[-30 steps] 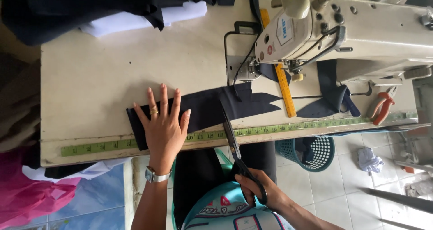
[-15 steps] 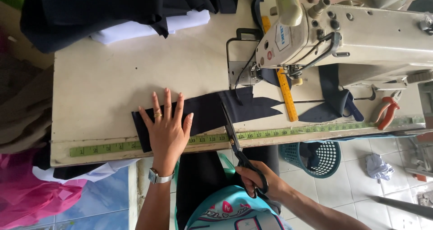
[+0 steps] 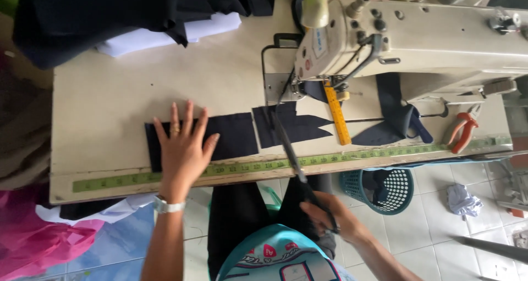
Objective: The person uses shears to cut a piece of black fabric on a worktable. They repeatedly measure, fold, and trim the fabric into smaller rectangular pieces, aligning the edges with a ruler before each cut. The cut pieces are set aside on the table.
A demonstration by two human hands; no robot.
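Note:
My left hand lies flat with fingers spread on a dark navy fabric strip on the sewing table. My right hand, below the table's front edge, grips long black scissors. Their blades reach up over the cloth. The strip is cut through: a separate dark piece lies to the right of a narrow gap. A green tape measure runs along the table's front edge.
A cream sewing machine stands at the right, with a yellow ruler and more dark fabric under it. Orange pliers lie at far right. Dark and white cloth are piled at top left. A teal basket sits on the tiled floor.
The scissors have moved further up across the strip, which now lies in two pieces with a gap. My left hand stays pressed on the left piece.

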